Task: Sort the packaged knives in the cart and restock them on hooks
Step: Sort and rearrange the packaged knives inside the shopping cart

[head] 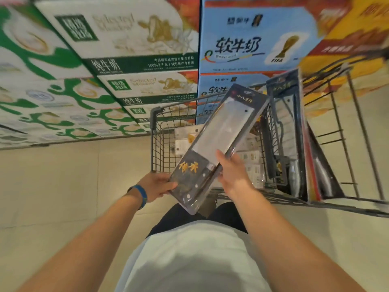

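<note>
- The left hand (156,185) pinches the handle end of a knife pack (219,131). Its thumb lies on the front face and its fingers (164,193) are curled underneath.
- The right hand (232,172) grips the pack's right edge about halfway along. The thumb is pressed on the clear front and the other fingers are wrapped behind, out of sight.
- The knife pack is a cleaver in a dark card with a clear blister. It is held tilted above the near left part of the cart (155,114), with its hang-hole end pointing up and away.
- Upright packs (284,131) lean together against the cart's right side.
- Flat packs (251,163) lie low in the cart, partly hidden by the held pack and the right hand.
- Green cartons (134,39) are stacked beyond the cart to the left, and blue cartons (252,43) straight beyond it.
- A blue wristband (141,193) sits on the left wrist, left of the cart.
- The cart stands on a pale tiled floor (73,175).
</note>
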`<move>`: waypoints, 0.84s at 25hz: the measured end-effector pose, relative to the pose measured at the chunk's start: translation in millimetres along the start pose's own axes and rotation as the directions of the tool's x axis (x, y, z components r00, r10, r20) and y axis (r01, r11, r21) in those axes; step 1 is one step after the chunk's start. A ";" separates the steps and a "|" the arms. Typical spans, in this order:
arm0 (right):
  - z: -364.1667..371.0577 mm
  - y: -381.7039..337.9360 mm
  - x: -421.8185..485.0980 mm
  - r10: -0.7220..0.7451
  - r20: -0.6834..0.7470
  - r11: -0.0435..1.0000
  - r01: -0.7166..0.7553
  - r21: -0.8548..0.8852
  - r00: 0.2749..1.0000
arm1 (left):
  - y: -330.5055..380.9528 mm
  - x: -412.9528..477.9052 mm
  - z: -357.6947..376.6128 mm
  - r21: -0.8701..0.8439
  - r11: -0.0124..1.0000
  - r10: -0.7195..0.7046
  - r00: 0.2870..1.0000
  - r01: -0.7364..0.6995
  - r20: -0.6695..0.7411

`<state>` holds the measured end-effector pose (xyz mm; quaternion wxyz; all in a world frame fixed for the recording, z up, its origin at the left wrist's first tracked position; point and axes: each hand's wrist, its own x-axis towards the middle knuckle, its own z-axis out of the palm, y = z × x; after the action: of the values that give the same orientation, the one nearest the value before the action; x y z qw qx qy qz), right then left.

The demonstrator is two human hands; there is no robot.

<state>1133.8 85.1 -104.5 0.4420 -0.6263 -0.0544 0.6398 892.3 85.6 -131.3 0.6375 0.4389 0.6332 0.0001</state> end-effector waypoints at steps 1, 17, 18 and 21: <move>5.0 -2.7 -5.2 -0.036 0.018 0.995 0.037 -0.094 0.999 | -3.2 -1.1 -0.4 0.033 0.999 0.021 0.999 -0.020 -0.039; -6.6 -56.0 23.9 -0.159 0.622 0.260 0.640 -0.723 0.767 | 102.5 -67.2 -74.2 0.004 0.778 0.485 0.597 -0.628 -0.639; -5.9 -48.0 30.6 -0.111 0.649 0.242 0.654 -0.717 0.753 | 103.5 -70.3 -77.5 0.067 0.807 0.501 0.621 -0.587 -0.602; -8.6 -21.0 54.7 -0.015 0.611 0.301 0.587 -0.752 0.791 | 111.8 -70.1 -74.5 0.395 0.894 0.397 0.785 -0.212 -0.476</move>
<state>1161.1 128.3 -134.4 0.1009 -0.5509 -0.6347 0.5325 880.4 157.0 1.8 0.3419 0.6155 0.6988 0.1264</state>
